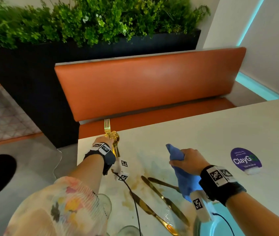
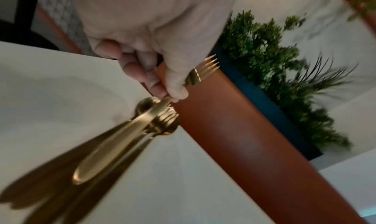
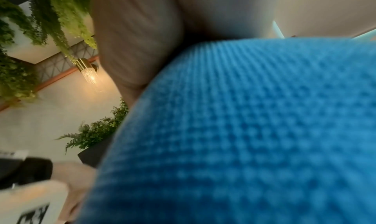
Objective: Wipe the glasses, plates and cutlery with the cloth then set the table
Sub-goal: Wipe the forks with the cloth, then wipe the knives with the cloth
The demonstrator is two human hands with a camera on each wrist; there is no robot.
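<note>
My left hand pinches a gold fork by its neck, tines up, at the table's far left corner. In the left wrist view, thumb and fingers hold the fork over a small pile of gold spoons and forks lying on the table. That pile sits just right of the hand. My right hand grips a bunched blue cloth above the table's middle. The cloth fills the right wrist view. Three gold knives lie near me, beside smeared stains.
Two glasses stand at the near left edge of the white table. A purple round sticker is at the right. An orange bench and a black planter stand beyond the table. A cable crosses the tabletop.
</note>
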